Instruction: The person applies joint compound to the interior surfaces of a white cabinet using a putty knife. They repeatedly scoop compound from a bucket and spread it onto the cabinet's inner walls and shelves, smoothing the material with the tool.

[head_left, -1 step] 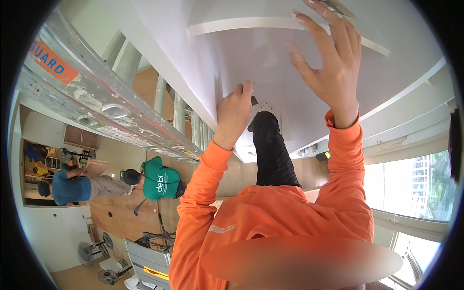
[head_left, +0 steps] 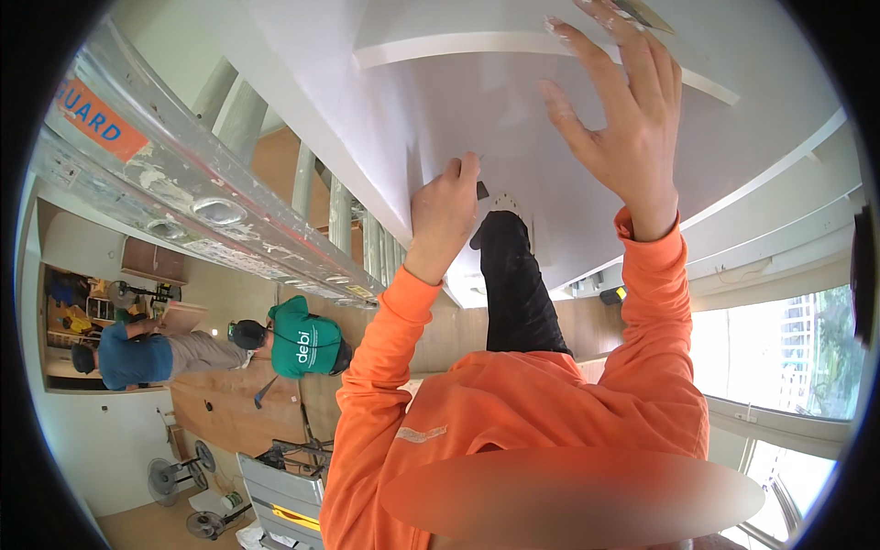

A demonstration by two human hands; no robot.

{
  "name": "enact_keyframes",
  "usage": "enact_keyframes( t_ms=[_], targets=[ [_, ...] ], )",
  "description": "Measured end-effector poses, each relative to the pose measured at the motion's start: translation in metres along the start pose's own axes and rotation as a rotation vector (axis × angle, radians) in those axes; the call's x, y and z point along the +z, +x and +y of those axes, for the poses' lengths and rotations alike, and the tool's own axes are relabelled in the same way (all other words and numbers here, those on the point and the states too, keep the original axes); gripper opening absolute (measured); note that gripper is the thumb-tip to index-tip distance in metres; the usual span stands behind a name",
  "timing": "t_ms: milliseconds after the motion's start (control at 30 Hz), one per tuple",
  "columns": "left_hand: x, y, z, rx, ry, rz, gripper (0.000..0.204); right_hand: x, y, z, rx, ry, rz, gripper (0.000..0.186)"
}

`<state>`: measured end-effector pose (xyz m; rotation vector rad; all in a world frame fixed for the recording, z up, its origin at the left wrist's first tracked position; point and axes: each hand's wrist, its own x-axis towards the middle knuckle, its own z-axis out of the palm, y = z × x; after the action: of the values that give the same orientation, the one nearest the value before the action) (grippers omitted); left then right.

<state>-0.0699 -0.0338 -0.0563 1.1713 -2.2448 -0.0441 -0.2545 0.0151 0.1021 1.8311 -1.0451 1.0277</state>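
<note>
White-smeared fingertips show on my right hand (head_left: 632, 119), which is raised against the curved pale panel (head_left: 541, 119) with thumb and fingers spread. Just beyond those fingertips, a flat metal blade (head_left: 644, 15) is partly cut off by the frame's top; I cannot tell whether they touch it. My left hand (head_left: 444, 215) is closed beside the edge of a white upright board (head_left: 312, 119). By its fingers a small dark piece (head_left: 482, 191) and a thin tip show; what the hand grips is mostly hidden.
A paint-spattered aluminium ladder (head_left: 220, 211) runs along the left. Two people, in a green shirt (head_left: 304, 341) and a blue shirt (head_left: 133, 357), are further off at left. Fans (head_left: 165, 478) and a grey folding work stand (head_left: 280, 490) are at lower left. A window (head_left: 779, 348) is at right.
My right hand has shifted very slightly to the left across the panel. My left hand stays in place.
</note>
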Motion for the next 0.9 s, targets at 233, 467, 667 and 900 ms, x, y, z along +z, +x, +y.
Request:
enact_keyframes(
  t_ms=[233, 467, 667, 900],
  targets=[
    [0.001, 0.006, 0.002, 0.022, 0.006, 0.018, 0.013, 0.008, 0.005, -0.001, 0.029, -0.017, -0.087, 0.042],
    [0.001, 0.005, 0.0, 0.023, 0.023, 0.01, 0.014, 0.011, 0.008, -0.005, 0.052, -0.017, -0.11, 0.04],
    [0.001, 0.006, 0.003, -0.016, -0.003, -0.028, 0.015, 0.016, -0.001, -0.003, 0.059, -0.059, 0.069, 0.029],
    [0.002, 0.008, 0.007, 0.038, 0.105, 0.015, 0.01, 0.01, -0.078, -0.038, 0.092, 0.308, 0.246, 0.016]
  ],
)
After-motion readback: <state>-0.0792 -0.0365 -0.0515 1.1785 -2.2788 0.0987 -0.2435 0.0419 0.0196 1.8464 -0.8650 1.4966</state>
